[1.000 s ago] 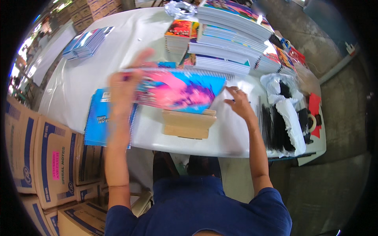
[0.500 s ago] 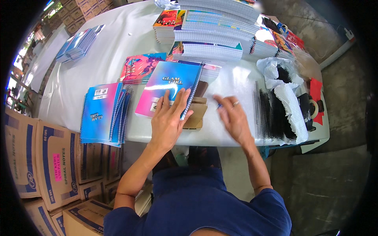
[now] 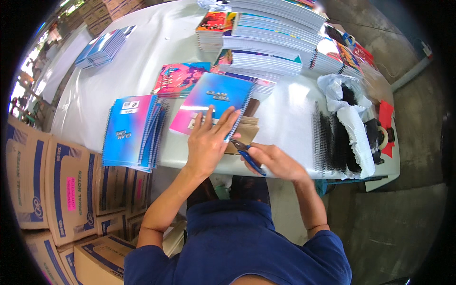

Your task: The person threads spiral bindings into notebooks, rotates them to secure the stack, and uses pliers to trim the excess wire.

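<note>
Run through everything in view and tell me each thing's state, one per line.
Left hand: fingers spread, pressing a notebook.
Right hand: closed around pliers.
Pliers: tips at the notebook's spiral edge; opening unclear.
Pressed notebook: shut, cover up.
Cardboard piece: partly covered by that notebook.
Left-side notebooks: shut, stacked unevenly.
Black coils: lying bunched.
Cartons: stacked.

Right hand [image 3: 273,160] grips pliers [image 3: 251,162] — left hand [image 3: 206,147] on notebook [image 3: 213,97].

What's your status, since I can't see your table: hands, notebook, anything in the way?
Left hand on blue-and-pink notebook. Right hand holding blue-handled pliers, tips by spiral. Tan block close by, partly covered by notebook.
</note>
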Demonstrator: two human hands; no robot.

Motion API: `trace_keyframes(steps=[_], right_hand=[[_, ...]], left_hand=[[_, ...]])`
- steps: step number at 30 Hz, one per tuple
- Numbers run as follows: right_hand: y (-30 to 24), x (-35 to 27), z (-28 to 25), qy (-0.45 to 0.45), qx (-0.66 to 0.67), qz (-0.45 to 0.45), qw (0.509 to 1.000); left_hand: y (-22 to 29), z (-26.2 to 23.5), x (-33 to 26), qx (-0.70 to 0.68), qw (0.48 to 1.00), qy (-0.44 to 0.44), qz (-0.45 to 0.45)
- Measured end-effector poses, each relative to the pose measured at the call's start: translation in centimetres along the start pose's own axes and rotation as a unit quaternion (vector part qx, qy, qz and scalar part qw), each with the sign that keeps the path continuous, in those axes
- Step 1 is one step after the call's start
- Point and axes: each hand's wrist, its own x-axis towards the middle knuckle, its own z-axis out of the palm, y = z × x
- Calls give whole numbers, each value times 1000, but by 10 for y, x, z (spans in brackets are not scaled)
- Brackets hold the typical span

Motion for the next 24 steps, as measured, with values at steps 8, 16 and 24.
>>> trace_keyframes(steps=[8, 16, 24], right_hand=[[6, 15, -53, 288, -224, -135, 921], [108, 35, -110, 385, -557, -56, 733], [-2, 183, -72, 170, -209, -148, 952]], left_hand=[[-63, -106, 38, -21, 990, 133, -29], [-137, -164, -60, -12, 968, -178, -179], [-120, -152, -50, -38, 971, -158, -173]])
